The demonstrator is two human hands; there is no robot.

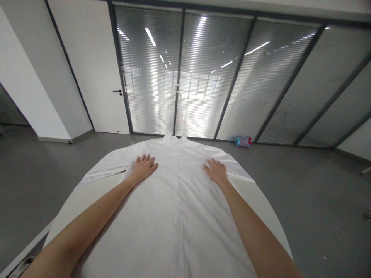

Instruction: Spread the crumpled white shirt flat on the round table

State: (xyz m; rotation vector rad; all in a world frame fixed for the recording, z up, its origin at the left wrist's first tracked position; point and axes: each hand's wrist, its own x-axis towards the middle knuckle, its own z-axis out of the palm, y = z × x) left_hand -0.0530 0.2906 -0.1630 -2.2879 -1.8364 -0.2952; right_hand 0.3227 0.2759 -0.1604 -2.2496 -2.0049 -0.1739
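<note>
A white button-up shirt (156, 208) lies front side up, its collar (174, 139) at the far edge and the button strip running down the middle. Flat on the chest's left side, near the armpit, rests my left hand (143, 166), fingers spread. My right hand (216, 170) lies likewise on the right side, fingers apart and pressing on the cloth. Both sleeves stretch outward over the table; the left sleeve (106, 173) shows a few folds. Soft wrinkles cross the right half of the body. The shirt's lower hem is out of view.
Under the shirt is a white rounded table (261, 208). A blue and red basket-like container (243, 141) sits on the grey floor by the glass partition (199, 77). A white door (95, 77) stands at the left. Something with a pale frame (31, 247) is beside the table at lower left.
</note>
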